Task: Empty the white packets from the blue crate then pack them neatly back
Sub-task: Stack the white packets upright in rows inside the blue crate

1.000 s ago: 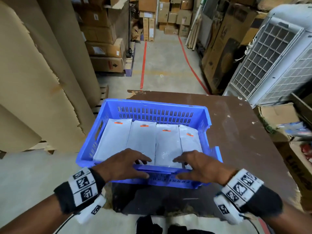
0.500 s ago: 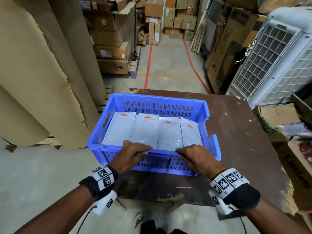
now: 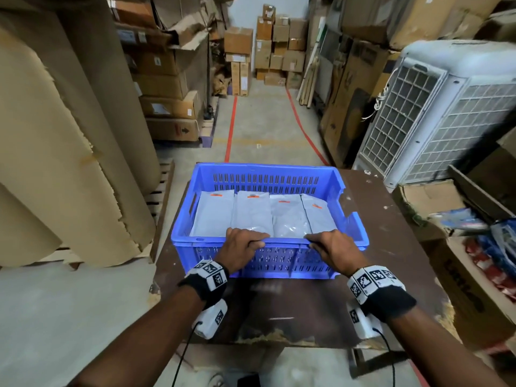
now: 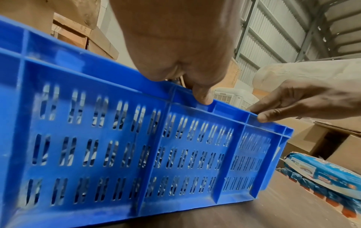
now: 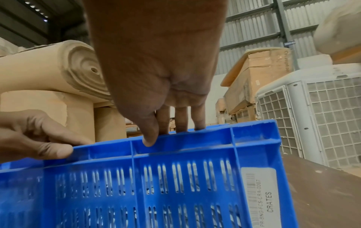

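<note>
Here, from the head view, a slotted blue plastic crate sits on a worn brown wooden table, holding four flat white plastic packets side by side. Left hand and right hand grip its near rim. In the left wrist view, the thumb hooks over that rim. In the right wrist view, fingers curl inside, thumb outside.

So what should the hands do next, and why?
Probably let go of the rim and lift out one packet. Both the left hand and right hand grip the near rim of the crate, which sits on the table, and four packets lie inside.
</note>
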